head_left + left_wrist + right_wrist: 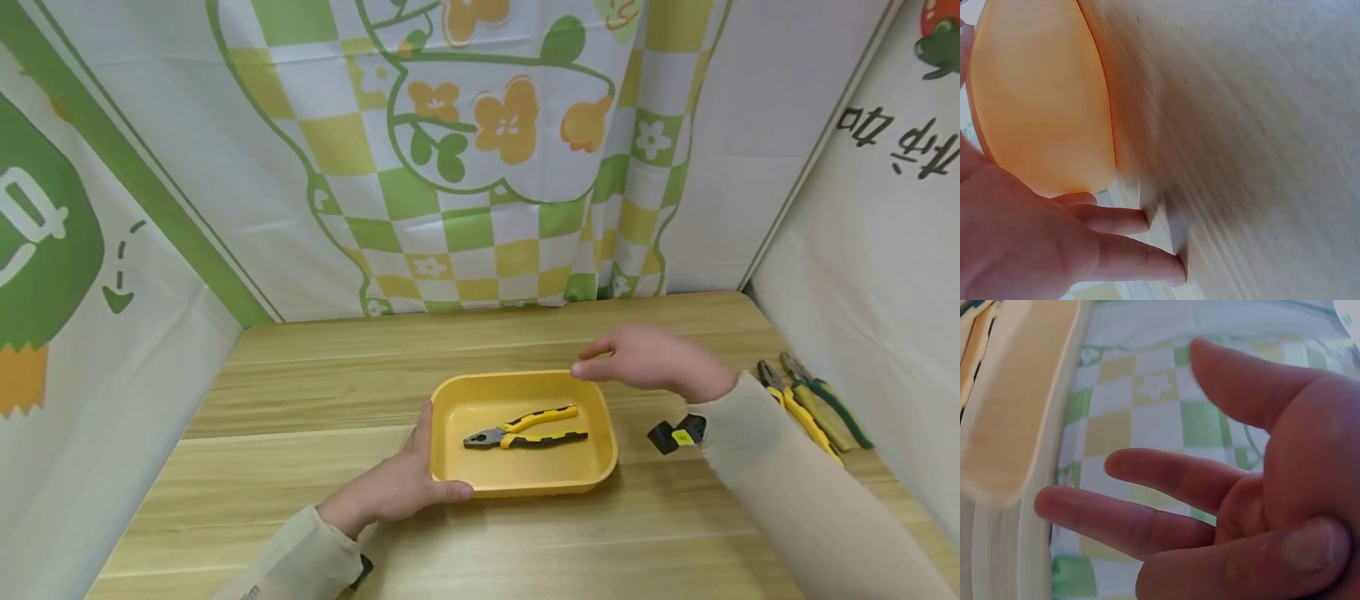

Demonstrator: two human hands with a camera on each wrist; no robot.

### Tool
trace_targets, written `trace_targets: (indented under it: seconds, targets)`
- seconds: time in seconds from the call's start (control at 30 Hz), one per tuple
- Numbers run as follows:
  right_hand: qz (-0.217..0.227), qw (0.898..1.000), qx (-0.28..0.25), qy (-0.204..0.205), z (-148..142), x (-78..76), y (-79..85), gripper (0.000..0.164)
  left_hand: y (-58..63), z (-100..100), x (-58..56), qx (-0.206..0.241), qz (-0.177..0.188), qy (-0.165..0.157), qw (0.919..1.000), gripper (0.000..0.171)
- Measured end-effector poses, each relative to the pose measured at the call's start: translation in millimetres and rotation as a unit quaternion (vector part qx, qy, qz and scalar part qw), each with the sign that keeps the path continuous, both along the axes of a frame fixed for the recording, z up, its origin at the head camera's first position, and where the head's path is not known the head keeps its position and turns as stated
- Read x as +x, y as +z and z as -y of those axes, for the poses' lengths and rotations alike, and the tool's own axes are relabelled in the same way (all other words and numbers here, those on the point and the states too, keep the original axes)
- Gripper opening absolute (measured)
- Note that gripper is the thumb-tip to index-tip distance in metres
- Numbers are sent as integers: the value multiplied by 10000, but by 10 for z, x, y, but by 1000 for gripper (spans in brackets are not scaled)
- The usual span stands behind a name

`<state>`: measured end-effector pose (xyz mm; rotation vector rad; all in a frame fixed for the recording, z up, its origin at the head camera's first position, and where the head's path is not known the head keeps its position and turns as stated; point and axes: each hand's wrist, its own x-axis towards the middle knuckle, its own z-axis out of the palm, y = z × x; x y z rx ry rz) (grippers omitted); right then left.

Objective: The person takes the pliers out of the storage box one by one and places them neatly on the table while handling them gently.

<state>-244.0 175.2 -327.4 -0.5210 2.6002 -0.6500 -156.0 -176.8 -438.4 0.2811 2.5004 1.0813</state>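
Note:
A yellow plastic box [525, 487] sits on the table with one pair of pliers [525, 429] lying inside. The pliers have yellow and black handles spread apart and a dark metal head to the left. My left hand [401, 483] holds the box at its left end, thumb along the front rim. In the left wrist view, two of its fingers [1141, 259] reach down to the tabletop beside the box wall [1047, 94]. Over the box's far right corner, my right hand [648, 362] hovers with nothing in it; its thumb and two fingers [1129, 525] are extended.
At the table's right edge lie more pliers: a yellow-handled pair [806, 417] and a green-handled pair [836, 408]. The wooden table [300, 467] is bounded by a checked curtain [495, 242] behind and white fabric walls on both sides.

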Motion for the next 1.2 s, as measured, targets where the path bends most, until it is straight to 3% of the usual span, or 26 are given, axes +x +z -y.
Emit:
trace_targets:
  seconds: [0.17, 0.37, 0.6, 0.87, 1.03, 1.2]
  targets:
    - [49, 9981, 411, 465, 268, -69, -17, 62, 3, -6, -2, -19, -9, 7, 10000, 138]
    - [220, 9927, 977, 673, 553, -151, -128, 58, 5, -8, -7, 28, -15, 5, 10000, 139]
    - [-22, 9740, 1929, 1191, 815, -244, -269, 39, 7, -9, -2, 103, -67, -39, 9999, 140]
    - [199, 9707, 2268, 773, 1017, -249, -421, 33, -8, 5, -6, 217, -36, -30, 9998, 140]
    - [122, 9575, 2752, 851, 1073, -231, -519, 22, -7, 8, -6, 185, -30, -30, 9998, 140]
    - [66, 9460, 3126, 851, 1141, -200, -572, 21, -11, 5, -13, 228, -50, -50, 9997, 139]
